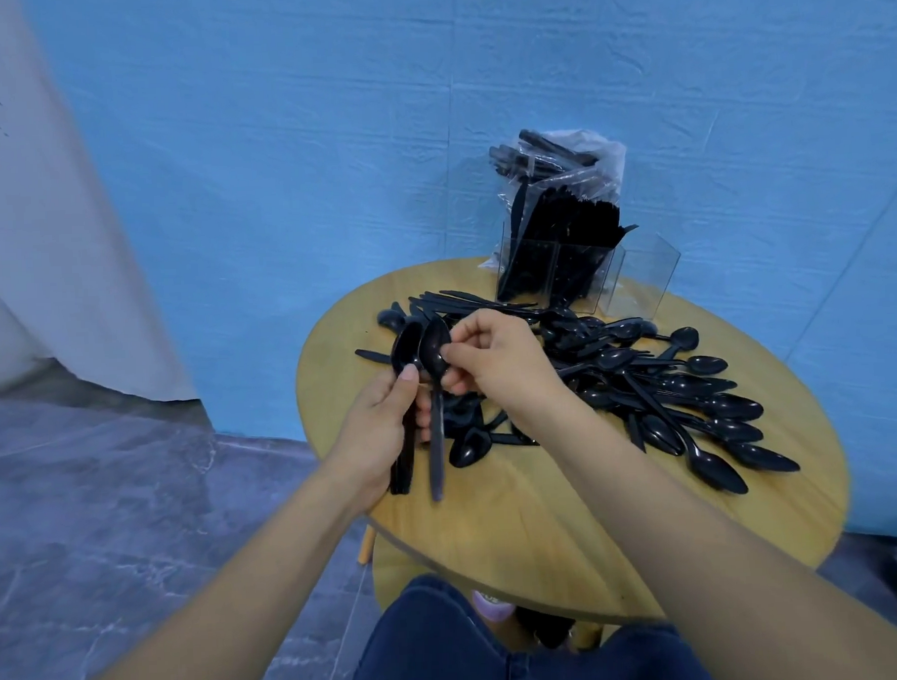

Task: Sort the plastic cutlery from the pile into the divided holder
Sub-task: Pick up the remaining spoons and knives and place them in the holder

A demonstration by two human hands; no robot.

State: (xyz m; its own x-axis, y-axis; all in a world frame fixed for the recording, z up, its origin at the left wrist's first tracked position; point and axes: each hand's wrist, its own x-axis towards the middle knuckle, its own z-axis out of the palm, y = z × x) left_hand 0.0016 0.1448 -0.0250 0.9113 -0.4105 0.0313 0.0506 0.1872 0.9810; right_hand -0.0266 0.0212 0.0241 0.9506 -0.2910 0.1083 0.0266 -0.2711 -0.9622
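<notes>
Risk: slip | left hand [383, 419] fingers clamped on spoon stack [405, 372] | right hand [493, 358] pinches loose spoon [435, 391]; bowl may skid, drop onto desk [521, 516] | holder [562, 273] far.

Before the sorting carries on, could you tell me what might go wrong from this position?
1. The left hand grips a bundle of spoons while the right hand pinches another spoon by its bowl; that light pinch could slip as it joins the bundle.
2. The pile sprawls toward the table edge, so a brushing forearm might sweep pieces off.
3. The holder looks crowded; forcing more in could tip it.
</notes>
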